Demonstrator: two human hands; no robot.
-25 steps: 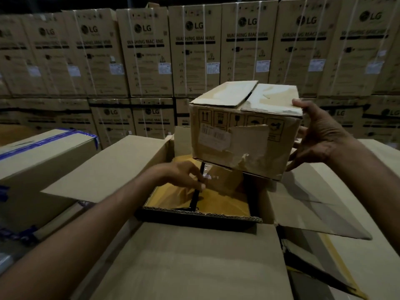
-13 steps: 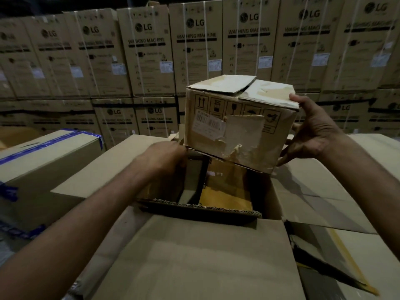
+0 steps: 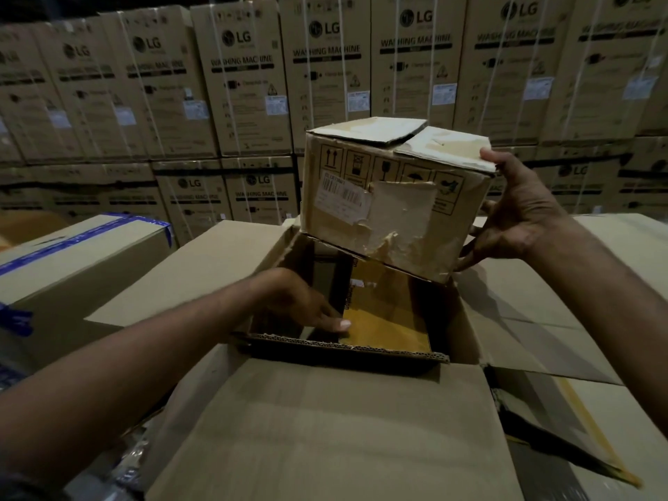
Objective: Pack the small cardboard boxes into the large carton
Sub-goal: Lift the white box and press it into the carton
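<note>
- Holding a small worn brown cardboard box (image 3: 390, 197), top flaps ajar and label half torn off, tilted above the far edge of the large open brown carton (image 3: 325, 421), most likely so it can drop straight into the opening.
- Gripped by the right hand (image 3: 513, 218) on the side turned away from the carton's left wall: thumb hooked over the top edge, fingers spread down the side and under the bottom corner, apparently to carry the weight alone.
- Reaching inside the carton, left hand (image 3: 307, 305), fingers extended and pressed close together, flat against a dark upright divider or inner panel (image 3: 329, 280) near the carton's left wall, probably pushing it aside to clear room.
- Lying on the carton floor, a flat yellow-tan piece (image 3: 390, 312); whether a packed box or a liner, cannot tell.
- Folded outward on all sides of the carton, its wide flaps, keeping the mouth unobstructed.
- Beside the carton to the left, a closed brown box sealed with blue tape (image 3: 83, 247); behind it, a wall of stacked printed washing-machine cartons (image 3: 245, 77).
- Judged stage: lowering not yet begun; small box not touching the carton's interior.
</note>
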